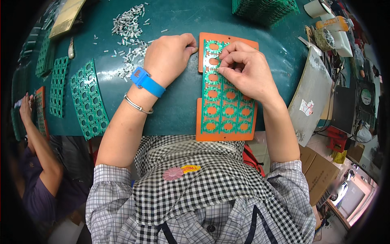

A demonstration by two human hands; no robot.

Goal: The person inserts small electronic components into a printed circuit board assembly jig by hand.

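Note:
A green panel of circuit boards [220, 118] with rows of round cut-outs lies on an orange fixture plate [239, 137] in front of me. Over the panel's upper part, my right hand [250, 73] has thumb and forefinger pinched close to its surface. Whatever sits between those fingertips is too small to make out. My left hand [168, 57] is just left of the plate's upper edge, thumb and forefinger closed together, their contents hidden. Small silvery parts [129, 24] lie loose in a heap beyond and to the left of that hand.
Loose green panels [90, 97] lie on the green tabletop [174, 118] at left. A stack of green panels [264, 10] stands at the far right. A worn grey board [313, 93] borders the right side. A co-worker's hand [26, 105] is at far left.

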